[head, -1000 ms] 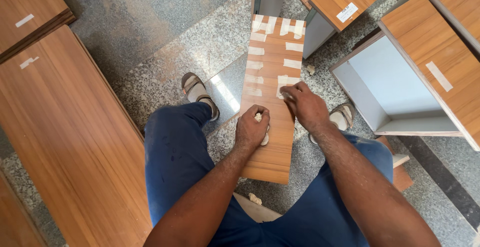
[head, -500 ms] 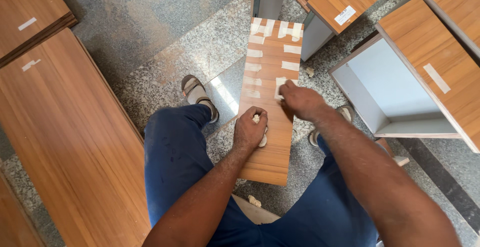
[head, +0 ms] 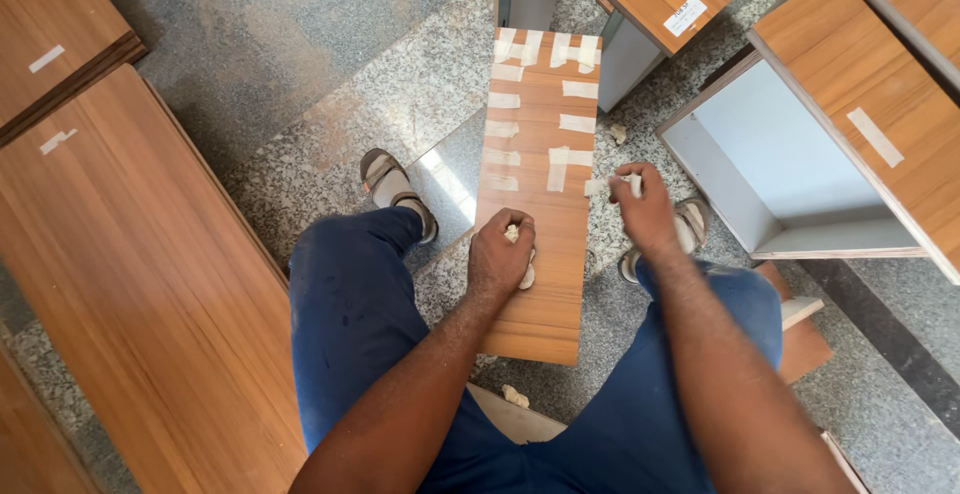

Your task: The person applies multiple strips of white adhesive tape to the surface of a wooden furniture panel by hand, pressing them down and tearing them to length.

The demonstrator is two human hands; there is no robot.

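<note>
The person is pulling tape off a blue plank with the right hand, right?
Not quite: the plank is wood-brown, not blue. The head view shows the right hand pulling tape at its edge.

A furniture workshop — wood-laminate panels [head: 130,284] and unfinished cabinet boxes [head: 800,154] lie about on a granite floor [head: 300,74].

Narrow board [head: 540,254]: orange-brown woodgrain with off-white tape strips [head: 503,101]. Large panels [head: 130,284]: same warm teak grain. Open box [head: 790,169]: pale grey-white inside, woodgrain faces. Floor [head: 300,44]: speckled grey granite. Trousers [head: 350,324]: dark blue. Sandals [head: 390,182]: grey-brown.
</note>
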